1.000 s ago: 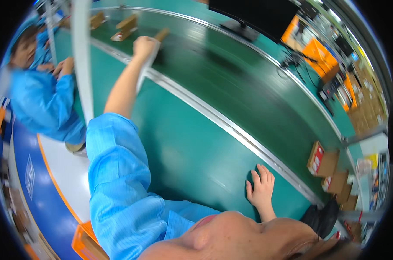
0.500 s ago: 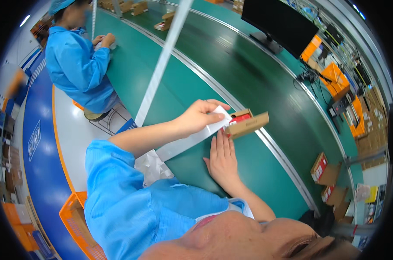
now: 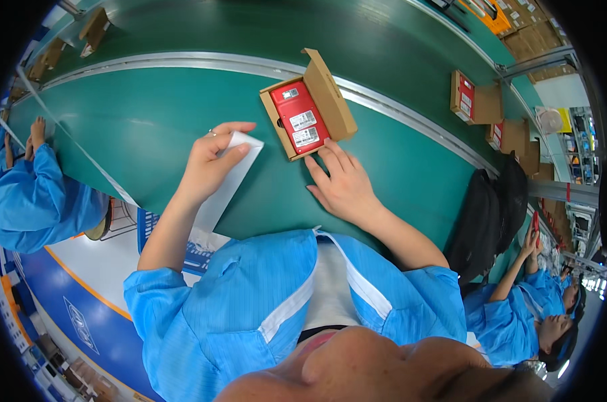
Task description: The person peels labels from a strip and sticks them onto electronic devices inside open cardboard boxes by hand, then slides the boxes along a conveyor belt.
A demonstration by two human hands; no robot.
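On the green table stands an open cardboard box [image 3: 271,120] with its lid [image 3: 330,94] folded up on the right side. A flat red item [image 3: 303,112] bearing several white printed labels lies inside it. To the left of the box, my left hand [image 3: 213,161] is closed, pinching the top end of a long white paper strip [image 3: 233,181] that hangs down toward the table's near edge. My right hand [image 3: 344,182] has its fingers stretched out. Its fingertips touch the near right corner of the box and the red item's lower edge.
A metal rail [image 3: 183,60] separates my table from a dark green conveyor [image 3: 230,27]. More open boxes [image 3: 474,100] stand at the far right. A black bag or cloth [image 3: 488,214] lies at right, and a blue basket [image 3: 196,258] below the near edge. Co-workers in blue sit left [image 3: 49,194] and right [image 3: 518,315].
My view has turned, so the box now shows from above. My left hand has drawn back leftward from the box with the white strip. My right hand stays at the box.
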